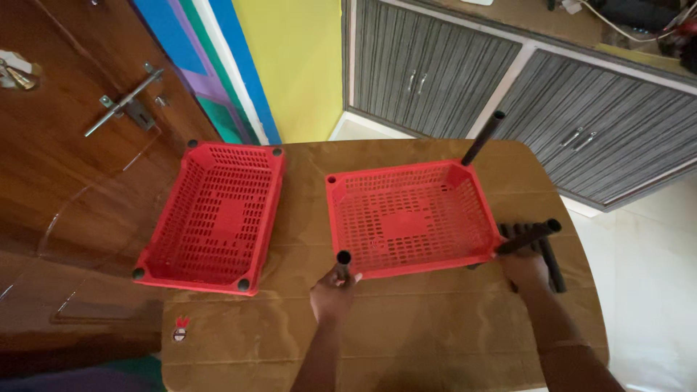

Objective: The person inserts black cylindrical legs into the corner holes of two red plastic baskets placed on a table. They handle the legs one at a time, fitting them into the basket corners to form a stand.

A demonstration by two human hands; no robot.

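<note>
**Legs going onto the second basket**

Spare red basket (214,218) sits at the counter's (435,334) left edge; left hand (332,294) grips a black tube (343,266) at the right basket's (410,218) near-left corner; right hand (524,267) holds another tube (528,237) at the near-right corner; seating it squarely looks next.

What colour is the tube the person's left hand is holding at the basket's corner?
Black. The tube in the left hand shows best in the head view.
</note>
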